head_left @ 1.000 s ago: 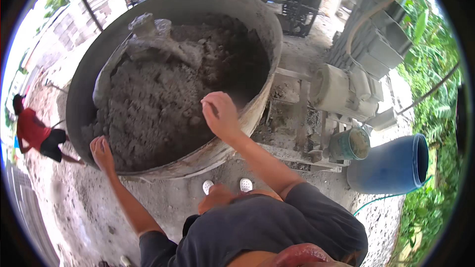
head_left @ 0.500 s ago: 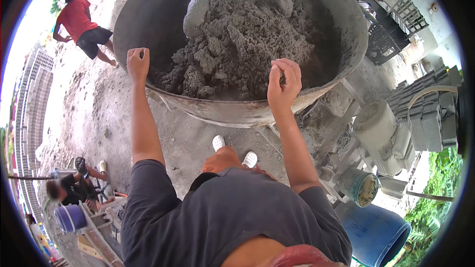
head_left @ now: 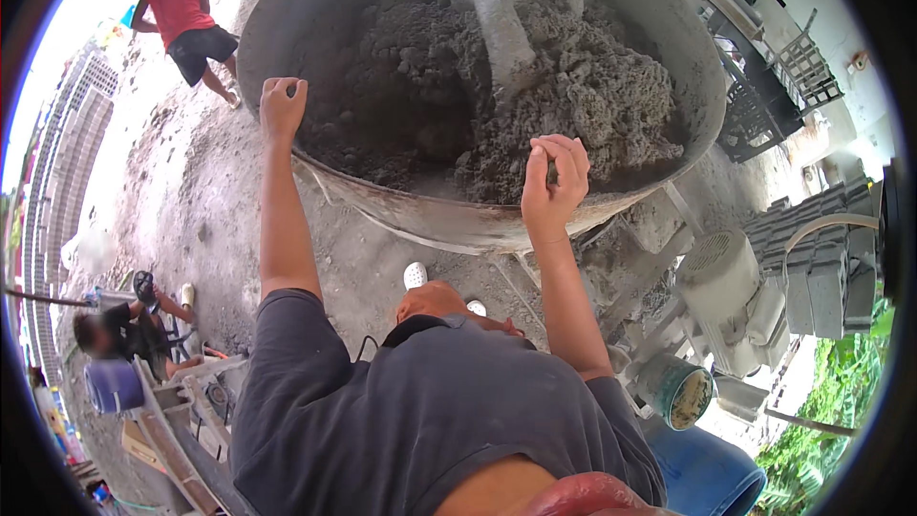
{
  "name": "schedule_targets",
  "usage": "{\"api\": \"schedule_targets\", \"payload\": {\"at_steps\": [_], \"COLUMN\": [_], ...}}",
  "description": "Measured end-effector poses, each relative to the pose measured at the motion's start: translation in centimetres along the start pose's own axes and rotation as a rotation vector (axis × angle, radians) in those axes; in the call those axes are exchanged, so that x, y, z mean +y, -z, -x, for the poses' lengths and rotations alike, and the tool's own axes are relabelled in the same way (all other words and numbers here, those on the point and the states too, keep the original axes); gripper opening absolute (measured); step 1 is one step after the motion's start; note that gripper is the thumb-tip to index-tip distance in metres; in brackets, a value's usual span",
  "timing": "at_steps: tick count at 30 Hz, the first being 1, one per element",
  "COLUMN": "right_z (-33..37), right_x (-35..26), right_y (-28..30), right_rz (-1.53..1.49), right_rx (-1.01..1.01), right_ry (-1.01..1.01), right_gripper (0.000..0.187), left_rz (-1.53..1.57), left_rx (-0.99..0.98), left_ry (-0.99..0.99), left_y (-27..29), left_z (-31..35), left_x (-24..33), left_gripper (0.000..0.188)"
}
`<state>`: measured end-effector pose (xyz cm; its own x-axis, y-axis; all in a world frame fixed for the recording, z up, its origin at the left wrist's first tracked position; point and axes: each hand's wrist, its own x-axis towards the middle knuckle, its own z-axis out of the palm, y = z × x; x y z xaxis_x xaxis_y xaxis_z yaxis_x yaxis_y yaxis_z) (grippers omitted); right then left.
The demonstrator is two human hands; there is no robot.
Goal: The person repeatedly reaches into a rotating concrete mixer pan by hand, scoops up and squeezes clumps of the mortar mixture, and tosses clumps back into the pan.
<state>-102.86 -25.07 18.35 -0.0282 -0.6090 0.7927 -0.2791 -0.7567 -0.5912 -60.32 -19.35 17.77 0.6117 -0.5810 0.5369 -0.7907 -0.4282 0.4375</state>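
In front of me stands a large round mixer pan [head_left: 401, 210], holding a heap of crumbly grey concrete mix [head_left: 611, 100]. A grey-coated mixing arm [head_left: 497, 29] reaches down into the mix. My left hand [head_left: 283, 107] is raised at the pan's near left rim, its fingers curled into a loose fist. Over the near right rim, my right hand [head_left: 556, 186] is closed, with thumb and fingers bent toward each other. Nothing shows in either hand; whether they touch the rim, I cannot tell.
A motor [head_left: 718, 263], stacked grey blocks [head_left: 821, 268], a bucket [head_left: 673, 390] and a blue drum [head_left: 702, 468] stand right. Left are a person in red [head_left: 180, 5], a seated person [head_left: 134, 334], a purple container [head_left: 112, 385] and block stacks [head_left: 76, 143].
The mixing arm has swung round and the mix has shifted right, baring a dark hollow at the left. My hands stay curled near the rim. The view has shifted slightly.
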Motion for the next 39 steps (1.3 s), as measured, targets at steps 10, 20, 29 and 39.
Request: {"api": "schedule_targets", "payload": {"at_steps": [10, 20, 29, 39], "right_z": [0.0, -0.1, 0.3, -1.1], "right_x": [0.4, 0.3, -0.1, -0.6], "right_y": [0.3, 0.4, 0.2, -1.5], "right_rz": [0.020, 0.022, -0.025, 0.036], "right_rx": [-0.094, -0.090, -0.034, -0.155], "right_ry": [0.012, -0.058, -0.210, -0.652], "right_gripper": [0.005, 0.011, 0.014, 0.022], "left_rz": [-0.200, -0.220, -0.188, -0.099], "left_rx": [-0.300, -0.315, -0.447, -0.953], "left_ry": [0.038, 0.067, 0.039, -0.054], "left_y": [0.0, -1.2, -2.4, -2.6], "left_z": [0.6, 0.0, -0.5, 0.1], "left_x": [0.4, -0.5, -2.0, -2.2], "left_gripper": [0.046, 0.056, 0.051, 0.045]}}
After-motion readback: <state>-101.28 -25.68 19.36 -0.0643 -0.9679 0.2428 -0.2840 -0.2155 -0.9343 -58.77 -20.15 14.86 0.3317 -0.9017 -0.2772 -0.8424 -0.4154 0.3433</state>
